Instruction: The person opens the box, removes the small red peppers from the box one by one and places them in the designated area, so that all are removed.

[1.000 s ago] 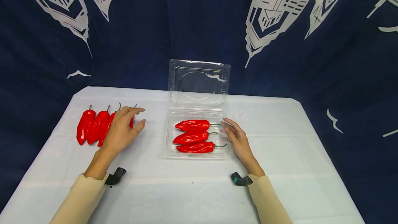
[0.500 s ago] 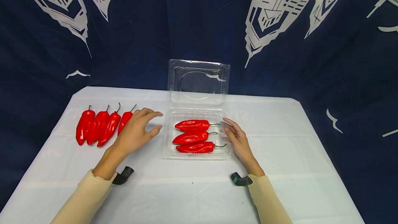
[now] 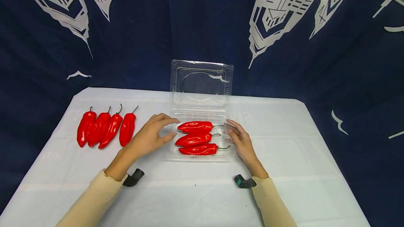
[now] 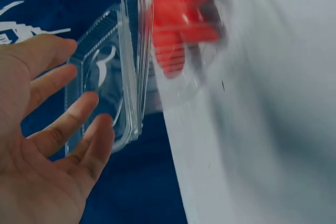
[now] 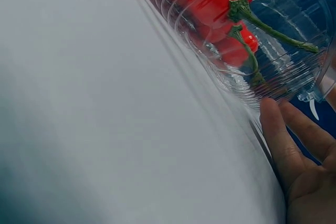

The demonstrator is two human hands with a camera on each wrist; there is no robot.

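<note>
Left hand (image 3: 150,136) nearer box (image 3: 199,159) of peppers (image 3: 194,139)

Head view: high, at six o'clock side of table (image 3: 300,157), facing twelve and down; farthest off, widest, taking in cloth (image 3: 202,27) behind. Left wrist view: close, rolled sideways; left hand (image 4: 52,129) at eight o'clock in frame, box (image 3: 202,115) near twelve. Right wrist view: close, low over table, rolled; right hand (image 5: 307,171) at four, box at one. All three share box, peppers (image 3: 193,139) inside, cloth.
</note>
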